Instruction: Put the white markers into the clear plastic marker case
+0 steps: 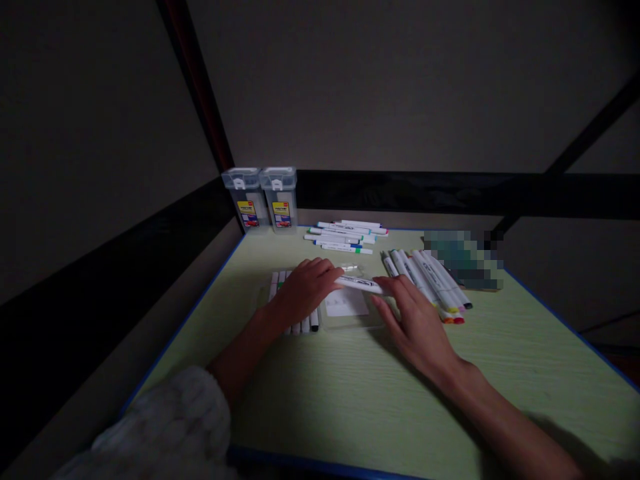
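Observation:
A white marker (359, 283) is held level between my two hands. Its left end sits in the closed fingers of my left hand (311, 280), and my right hand (417, 317) pinches the other end. Beneath them lies an opened clear plastic case (345, 325). Several white markers (305, 325) stand side by side in its left half, partly covered by my left hand. A white paper insert (346, 303) shows in the right half. Just beyond my right hand is a pile of thick white markers (435, 280) with coloured ends.
Several slimmer white markers (345, 233) lie loosely at the back of the pale green table (320, 400). Two clear lidded boxes (245, 200) with colourful labels stand at the back left. A blurred-out flat item (463, 260) rests at the right. Dark-framed walls border the far side.

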Demonstrator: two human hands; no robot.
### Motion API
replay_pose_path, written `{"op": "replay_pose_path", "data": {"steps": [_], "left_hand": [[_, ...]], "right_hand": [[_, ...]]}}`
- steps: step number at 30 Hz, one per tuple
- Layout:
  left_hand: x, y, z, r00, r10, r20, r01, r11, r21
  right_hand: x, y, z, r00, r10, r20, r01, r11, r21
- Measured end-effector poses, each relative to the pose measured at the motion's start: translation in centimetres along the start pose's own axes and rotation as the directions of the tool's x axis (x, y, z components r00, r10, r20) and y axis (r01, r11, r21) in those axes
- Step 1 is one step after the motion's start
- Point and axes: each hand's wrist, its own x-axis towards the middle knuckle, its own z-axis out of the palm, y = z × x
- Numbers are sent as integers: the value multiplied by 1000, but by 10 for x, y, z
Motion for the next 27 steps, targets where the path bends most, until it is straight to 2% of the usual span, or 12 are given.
{"op": "replay_pose_path", "data": {"steps": [5,12,17,27], "left_hand": [[-1,1,2,998,39,50,-40,999,33],[-2,-2,2,996,11,92,-12,1000,8],[-4,-6,3,982,-183,44,182,983,11],[-5,-4,7,885,-465,22,464,878,-113]], "right_hand": [[0,2,-2,1000,9,22,-9,1000,5],[-1,3,-2,998,-44,40,47,997,-67],[-2,2,0,999,-38,24,39,998,-52],[-4,2,2,1000,-12,27,12,1000,-20]]}}
